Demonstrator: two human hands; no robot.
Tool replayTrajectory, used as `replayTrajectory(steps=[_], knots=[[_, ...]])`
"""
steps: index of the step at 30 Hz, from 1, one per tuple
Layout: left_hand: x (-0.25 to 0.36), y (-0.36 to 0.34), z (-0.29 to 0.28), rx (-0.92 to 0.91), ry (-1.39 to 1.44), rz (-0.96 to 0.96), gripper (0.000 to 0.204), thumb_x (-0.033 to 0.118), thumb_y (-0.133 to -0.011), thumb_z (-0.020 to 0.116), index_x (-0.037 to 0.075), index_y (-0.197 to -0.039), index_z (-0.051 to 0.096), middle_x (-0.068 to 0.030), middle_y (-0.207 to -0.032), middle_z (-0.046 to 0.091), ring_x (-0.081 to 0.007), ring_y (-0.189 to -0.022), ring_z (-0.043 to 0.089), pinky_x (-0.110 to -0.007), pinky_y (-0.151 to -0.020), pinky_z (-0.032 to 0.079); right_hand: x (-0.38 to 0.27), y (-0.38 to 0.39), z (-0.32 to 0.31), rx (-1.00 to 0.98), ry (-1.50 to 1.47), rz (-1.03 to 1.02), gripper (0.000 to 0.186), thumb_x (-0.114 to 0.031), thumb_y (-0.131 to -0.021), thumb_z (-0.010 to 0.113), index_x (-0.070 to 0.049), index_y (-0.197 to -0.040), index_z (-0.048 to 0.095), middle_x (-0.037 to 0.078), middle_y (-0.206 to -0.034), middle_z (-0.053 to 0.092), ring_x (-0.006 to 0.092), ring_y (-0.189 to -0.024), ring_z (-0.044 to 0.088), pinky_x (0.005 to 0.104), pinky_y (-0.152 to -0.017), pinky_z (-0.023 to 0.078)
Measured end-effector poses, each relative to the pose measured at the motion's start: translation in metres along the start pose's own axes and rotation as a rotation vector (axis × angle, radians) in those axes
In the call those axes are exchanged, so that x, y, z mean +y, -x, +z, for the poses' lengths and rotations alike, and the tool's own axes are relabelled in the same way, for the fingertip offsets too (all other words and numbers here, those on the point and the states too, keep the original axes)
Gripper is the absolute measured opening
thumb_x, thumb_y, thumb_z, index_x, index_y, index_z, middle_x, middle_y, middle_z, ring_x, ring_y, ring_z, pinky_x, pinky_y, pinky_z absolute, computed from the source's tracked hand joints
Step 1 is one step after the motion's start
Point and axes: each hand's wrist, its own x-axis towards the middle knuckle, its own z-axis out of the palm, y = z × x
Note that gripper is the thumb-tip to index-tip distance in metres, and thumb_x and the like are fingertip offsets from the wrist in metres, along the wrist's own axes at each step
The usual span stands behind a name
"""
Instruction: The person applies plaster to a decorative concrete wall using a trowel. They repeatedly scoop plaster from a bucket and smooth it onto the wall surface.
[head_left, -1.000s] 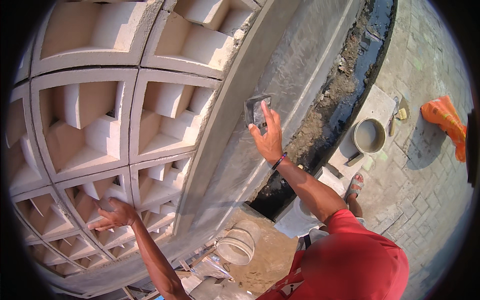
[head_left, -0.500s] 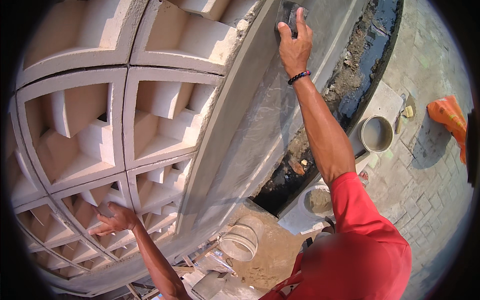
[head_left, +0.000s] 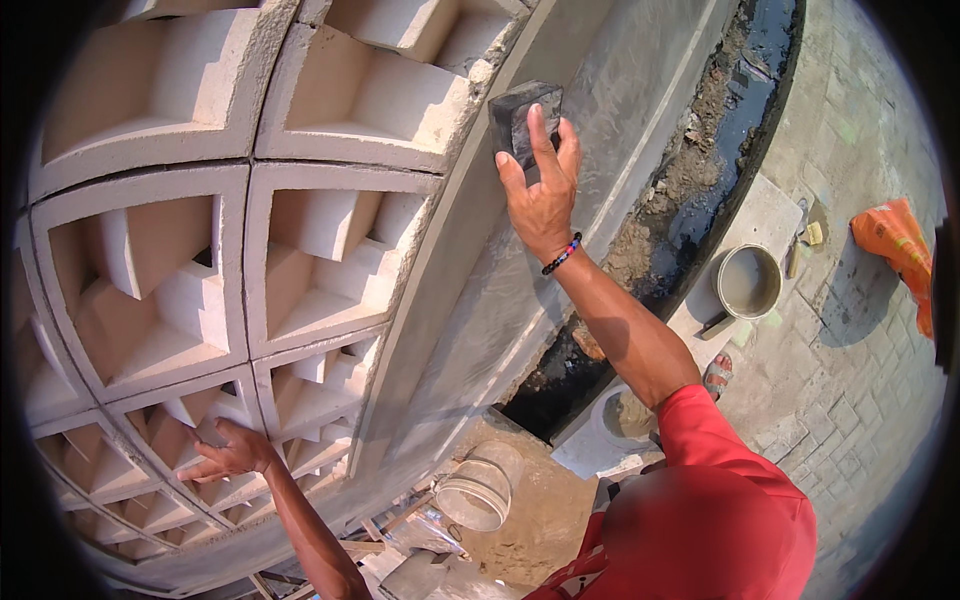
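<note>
"Black block (head_left: 506, 128), where's it at?"

"In the R hand (head_left: 543, 190), thumb + fingers clamped on it. It's at the fingertip end, up-pic from the palm, over the grey plaster band (head_left: 462, 240). Touching it? Can't tell."

"Long axis?"

"Approx. in line w/ the R fingers, but foreshortened, so not 100%."

"Which hand's nearer?"

"R, obv. L hand (head_left: 232, 452) is well apart, down-left, fingers spread at the pale vent blocks (head_left: 345, 178), no tool in it. Can't tell if it's leaning."

"Other side?"

"Drain channel (head_left: 722, 135), right of the block, past the plaster."
</note>
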Motion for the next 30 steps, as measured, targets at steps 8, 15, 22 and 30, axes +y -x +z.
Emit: replayTrajectory(steps=[8, 15, 22, 30], knots=[[-0.011, 0.001, 0.002, -0.021, -0.052, 0.004, 0.052, 0.034, -0.079, 0.062, 0.012, -0.126, 0.058, -0.0334, -0.150, 0.005, -0.0477, -0.136, 0.013, -0.059, -0.105, 0.020, 0.001, 0.004, 0.006, 0.013, -0.061, 0.059, 0.067, -0.023, -0.082, 0.066, -0.019, -0.143, 0.040, 0.031, -0.132, 0.035, 0.0455, -0.124, 0.035, 0.0521, -0.102, 0.032], [-0.007, 0.003, -0.002, -0.016, 0.005, 0.024, 0.052, 0.036, -0.080, 0.061, 0.011, -0.125, 0.058, -0.0332, -0.150, 0.005, -0.0474, -0.136, 0.013, -0.060, -0.105, 0.020, 0.040, -0.066, -0.018, 0.127, -0.121, 0.361, 0.062, -0.025, -0.083, 0.067, -0.011, -0.139, 0.045, 0.022, -0.127, 0.045, 0.0344, -0.122, 0.042, 0.0419, -0.102, 0.035], [-0.013, 0.002, -0.006, -0.001, -0.004, 0.011, 0.052, 0.037, -0.078, 0.065, 0.006, -0.120, 0.060, -0.0346, -0.149, 0.007, -0.0503, -0.135, 0.013, -0.061, -0.105, 0.019, -0.020, -0.096, -0.007, 0.056, -0.108, 0.155, 0.066, -0.026, -0.082, 0.068, -0.008, -0.140, 0.043, 0.019, -0.120, 0.050, 0.0324, -0.114, 0.047, 0.0378, -0.099, 0.038], [0.001, 0.000, -0.007, -0.020, 0.043, 0.000, 0.051, 0.034, -0.077, 0.066, 0.006, -0.119, 0.060, -0.0343, -0.149, 0.006, -0.0508, -0.135, 0.012, -0.062, -0.105, 0.017, 0.007, -0.022, -0.029, -0.026, -0.173, 0.235, 0.066, -0.020, -0.083, 0.066, -0.012, -0.143, 0.039, 0.021, -0.123, 0.046, 0.0358, -0.116, 0.045, 0.0439, -0.100, 0.036]])
